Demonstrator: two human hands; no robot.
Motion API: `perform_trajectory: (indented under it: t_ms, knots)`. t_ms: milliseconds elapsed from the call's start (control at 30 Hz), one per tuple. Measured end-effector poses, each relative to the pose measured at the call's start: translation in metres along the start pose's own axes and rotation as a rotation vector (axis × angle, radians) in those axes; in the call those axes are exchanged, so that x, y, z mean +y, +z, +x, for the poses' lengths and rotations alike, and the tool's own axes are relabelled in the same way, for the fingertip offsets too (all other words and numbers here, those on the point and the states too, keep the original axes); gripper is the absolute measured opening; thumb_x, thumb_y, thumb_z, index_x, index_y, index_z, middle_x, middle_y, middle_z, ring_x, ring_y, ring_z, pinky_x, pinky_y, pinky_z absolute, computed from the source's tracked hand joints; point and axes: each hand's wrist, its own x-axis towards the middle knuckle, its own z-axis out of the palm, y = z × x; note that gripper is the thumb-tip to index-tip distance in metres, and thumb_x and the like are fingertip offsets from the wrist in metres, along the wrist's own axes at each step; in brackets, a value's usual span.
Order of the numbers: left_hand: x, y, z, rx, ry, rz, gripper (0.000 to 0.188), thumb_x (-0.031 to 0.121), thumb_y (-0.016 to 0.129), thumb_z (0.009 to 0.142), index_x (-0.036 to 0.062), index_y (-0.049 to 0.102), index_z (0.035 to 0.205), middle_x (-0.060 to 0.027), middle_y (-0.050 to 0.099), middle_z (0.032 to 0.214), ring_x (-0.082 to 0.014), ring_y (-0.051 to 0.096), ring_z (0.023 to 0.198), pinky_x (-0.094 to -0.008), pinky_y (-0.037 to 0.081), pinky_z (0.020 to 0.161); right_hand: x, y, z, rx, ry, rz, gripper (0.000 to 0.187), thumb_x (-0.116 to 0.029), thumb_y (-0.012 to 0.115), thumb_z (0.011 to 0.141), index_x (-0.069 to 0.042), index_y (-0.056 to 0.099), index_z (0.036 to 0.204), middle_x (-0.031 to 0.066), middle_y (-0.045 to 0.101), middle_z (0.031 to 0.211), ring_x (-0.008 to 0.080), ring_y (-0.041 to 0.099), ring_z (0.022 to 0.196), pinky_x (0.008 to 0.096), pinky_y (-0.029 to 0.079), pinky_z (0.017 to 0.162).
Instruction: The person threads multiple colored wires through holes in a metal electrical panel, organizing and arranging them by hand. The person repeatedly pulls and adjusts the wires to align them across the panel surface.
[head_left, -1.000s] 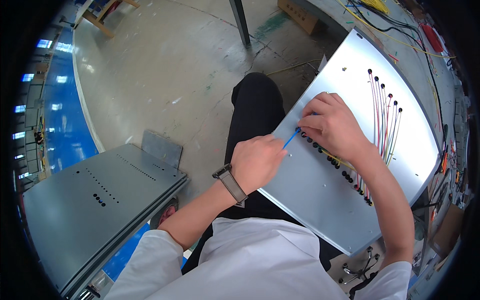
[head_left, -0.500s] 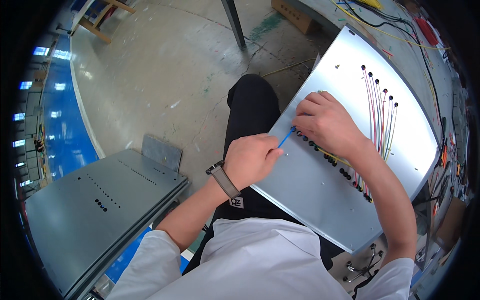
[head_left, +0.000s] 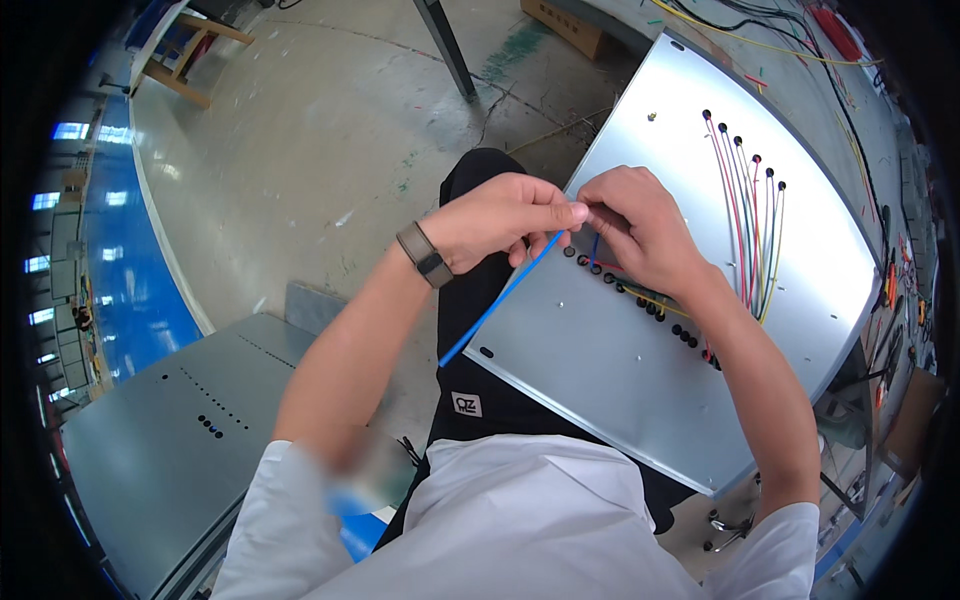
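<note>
A metal panel (head_left: pixel 600 330) rests across my lap, with black-rimmed holes along a slanting row and another short row farther right. My left hand (head_left: pixel 510 222) pinches a blue wire (head_left: pixel 500 301) above the panel's left edge; the wire's free end hangs down to the left over my thigh. Fingertip to fingertip with it, my right hand (head_left: pixel 640 225) is closed at the same spot; a blue strand runs below it toward the holes. What its fingers grip is hidden. Red, yellow and dark wires (head_left: pixel 743 225) stretch between the two rows of holes, partly behind my right forearm.
At the lower left stands another grey panel (head_left: pixel 150 440) with rows of holes. A workbench with cables (head_left: pixel 780 40) and scattered wire scraps lies at the upper right. A cardboard box (head_left: pixel 563 27) and a dark table leg (head_left: pixel 445 48) are at the top.
My left hand has moved up and right to meet my right hand. A longer length of blue wire now shows, trailing down left. The view has shifted slightly.
</note>
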Motion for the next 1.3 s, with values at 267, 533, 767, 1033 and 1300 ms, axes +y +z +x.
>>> perform_trajectory:
  t_ms: [267, 533, 767, 1033, 1300]
  knots:
    - [0.006, 0.034, 0.029, 0.429, 0.423, 0.430, 0.032, 0.032, 0.085, 0.109, 0.0043, 0.071, 0.100, 0.0046, 0.067, 0.083, -0.0019, 0.056, 0.075, -0.0236, 0.046, 0.064, 0.007, 0.014, 0.002, 0.273, 0.338, 0.380, 0.010, -0.011, 0.069, 0.112, -0.002, 0.074, 0.114, 0.0065, 0.079, 0.100, 0.0179, 0.073, 0.091, 0.0352, 0.058, 0.085]
    - [-0.032, 0.051, -0.013, 0.020, 0.247, 0.414, 0.024, 0.021, 0.088, 0.103, 0.0002, 0.076, 0.102, -0.0035, 0.075, 0.084, -0.0092, 0.062, 0.074, -0.0302, 0.052, 0.068, 0.007, 0.022, 0.002, 0.362, 0.443, 0.630, 0.015, -0.013, 0.066, 0.115, 0.000, 0.072, 0.121, 0.0037, 0.079, 0.105, 0.0121, 0.071, 0.102, 0.0306, 0.058, 0.095]
    - [-0.032, 0.044, -0.014, 0.170, 0.281, 0.587, 0.015, 0.010, 0.088, 0.102, -0.0025, 0.081, 0.100, -0.0040, 0.075, 0.088, -0.0075, 0.063, 0.076, -0.0278, 0.053, 0.070, 0.009, 0.016, 0.013, 0.398, 0.564, 0.646, 0.021, -0.017, 0.069, 0.115, 0.002, 0.078, 0.120, 0.0054, 0.082, 0.109, 0.0129, 0.075, 0.104, 0.0319, 0.060, 0.096]
    - [-0.027, 0.039, -0.001, 0.356, 0.436, 0.613, 0.016, 0.012, 0.091, 0.099, -0.0017, 0.081, 0.100, -0.0038, 0.069, 0.083, -0.0092, 0.055, 0.070, -0.0301, 0.047, 0.066, 0.009, 0.003, 0.018, 0.334, 0.577, 0.759, 0.028, -0.026, 0.074, 0.116, -0.001, 0.077, 0.128, 0.0068, 0.082, 0.115, 0.0121, 0.074, 0.107, 0.0313, 0.058, 0.101]
    - [-0.032, 0.039, -0.004, 0.409, 0.442, 0.724, 0.018, 0.016, 0.093, 0.093, 0.0042, 0.083, 0.101, -0.0064, 0.076, 0.093, -0.0199, 0.070, 0.084, -0.0328, 0.054, 0.074, 0.004, -0.002, 0.017, 0.254, 0.559, 0.713, 0.027, -0.020, 0.090, 0.103, 0.001, 0.077, 0.116, 0.0056, 0.081, 0.108, 0.0134, 0.074, 0.101, 0.0324, 0.060, 0.094]
